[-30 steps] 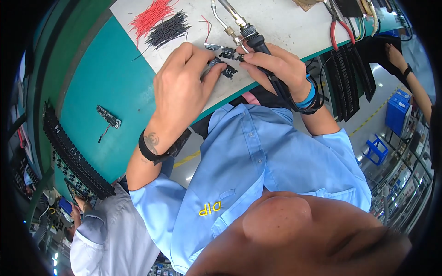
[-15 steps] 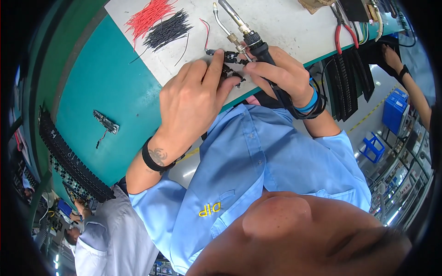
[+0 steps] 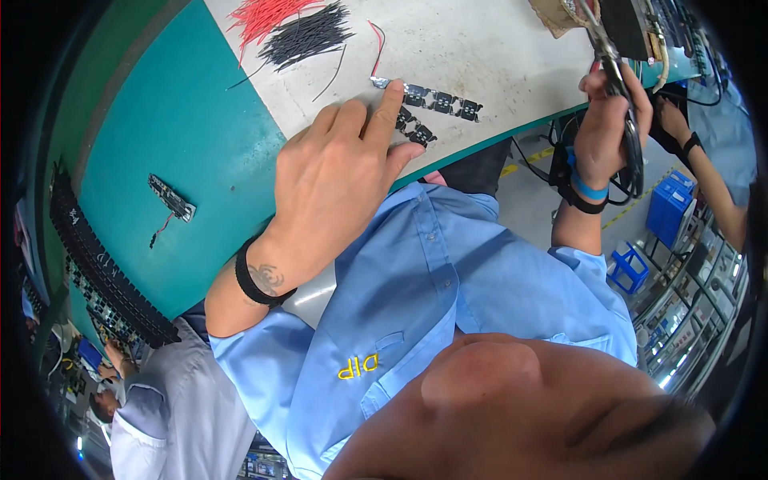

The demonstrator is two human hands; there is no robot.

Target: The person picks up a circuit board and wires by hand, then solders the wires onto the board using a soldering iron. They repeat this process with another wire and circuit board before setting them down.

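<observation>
My left hand lies on the white work surface, its index fingertip pressing down the end of a narrow black circuit board strip. A thin red and black wire pair rises from that end. Beside my left thumb, a second black strip shows partly; my fingers hide the rest. Farther right, my right hand is raised near the table's edge, its fingers wrapped around a soldering iron. The iron's metal shaft points away from me, and its black cable loops below the hand.
Red wires and black wires lie in piles at the far left. On the green mat sits a small wired board. Long black board strips line the left edge. A co-worker's arm is at the right.
My right hand has swung away from the strips to the right with the soldering iron. The strips are more exposed; my left hand remains on them.
</observation>
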